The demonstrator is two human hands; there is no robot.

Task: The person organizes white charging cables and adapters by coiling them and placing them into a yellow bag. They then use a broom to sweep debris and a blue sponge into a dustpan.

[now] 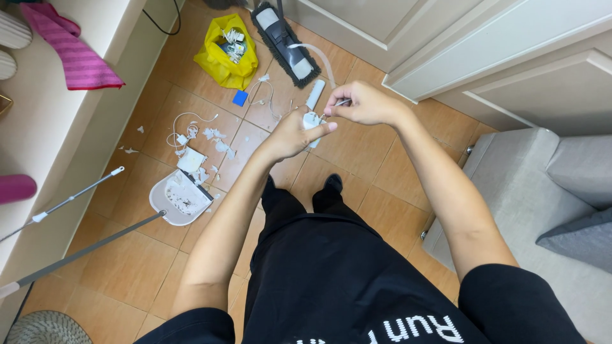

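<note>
While standing over the tiled floor, the person is holding a crumpled white scrap in the closed left hand, well right of the dustpan. The right hand is pinching a thin strip off it. It looks light, soft and tearable, best gripped by its bunched middle.

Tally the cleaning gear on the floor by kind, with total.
White plastic dustpan: 1
Flat floor mop with grey pad: 1
Yellow plastic rubbish bag: 1
Long grey metal handles: 2
Total: 5
</note>
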